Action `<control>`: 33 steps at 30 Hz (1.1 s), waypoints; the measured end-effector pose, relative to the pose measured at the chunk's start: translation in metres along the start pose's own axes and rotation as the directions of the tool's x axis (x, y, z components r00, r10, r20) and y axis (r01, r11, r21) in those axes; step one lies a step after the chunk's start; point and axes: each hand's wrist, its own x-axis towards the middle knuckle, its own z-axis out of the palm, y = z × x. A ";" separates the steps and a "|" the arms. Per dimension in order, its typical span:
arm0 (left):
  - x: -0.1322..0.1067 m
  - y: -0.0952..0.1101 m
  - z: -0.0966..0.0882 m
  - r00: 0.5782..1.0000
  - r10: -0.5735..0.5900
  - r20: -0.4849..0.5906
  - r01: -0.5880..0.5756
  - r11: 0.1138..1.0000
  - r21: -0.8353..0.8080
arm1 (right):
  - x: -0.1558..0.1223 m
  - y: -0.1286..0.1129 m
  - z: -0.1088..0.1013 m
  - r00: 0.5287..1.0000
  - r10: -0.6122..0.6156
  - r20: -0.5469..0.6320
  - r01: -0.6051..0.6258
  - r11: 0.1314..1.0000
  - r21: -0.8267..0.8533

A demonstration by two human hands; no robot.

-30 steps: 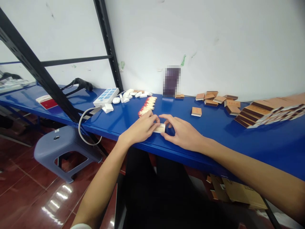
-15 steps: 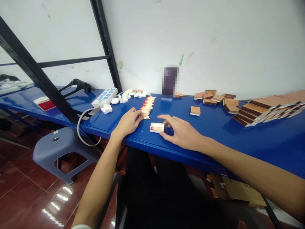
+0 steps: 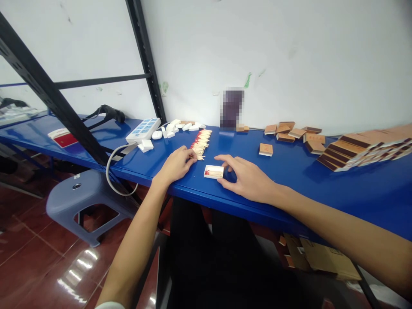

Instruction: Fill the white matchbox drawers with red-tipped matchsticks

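A glossy blue table [image 3: 299,176] is bearing a slanting stack [image 3: 350,148] of tan, brown-sided cardboard boxes. The right hand [image 3: 247,177] is curving, thumb and forefinger parted, around the right end of a small white tray [image 3: 213,167]; whether they are touching it, I cannot tell. The left hand [image 3: 177,164] is resting with bent fingers against the near end of a long heap [image 3: 201,143] of thin wooden matches; whether they are gripping any is unclear. The shallow, rectangular tray is lying between the hands, holding a few red-tipped sticks [image 3: 214,173].

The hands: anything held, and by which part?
Left hand is at the match pile, grip hidden; right hand curves around the right end of the white tray, hold unclear.
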 end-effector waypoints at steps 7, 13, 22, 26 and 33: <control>-0.001 0.002 -0.001 0.999 0.025 -0.026 -0.025 1.000 -0.019 | 0.000 0.002 0.002 1.000 -0.010 -0.005 0.010 1.000 0.002; -0.001 0.001 -0.001 0.999 0.030 -0.022 -0.030 0.999 -0.024 | 0.000 0.001 0.001 1.000 -0.009 0.008 0.009 1.000 0.009; 0.000 0.000 0.000 1.000 0.017 -0.008 -0.018 0.999 -0.028 | 0.000 0.002 0.001 1.000 -0.011 0.007 0.011 1.000 0.013; 0.000 0.000 0.000 0.999 0.031 -0.022 -0.032 0.999 -0.024 | 0.000 0.002 0.002 1.000 -0.019 -0.002 0.019 1.000 0.009; -0.001 -0.001 0.001 0.999 0.036 -0.034 -0.037 0.999 -0.031 | 0.001 0.002 0.002 1.000 -0.027 -0.007 0.027 1.000 0.004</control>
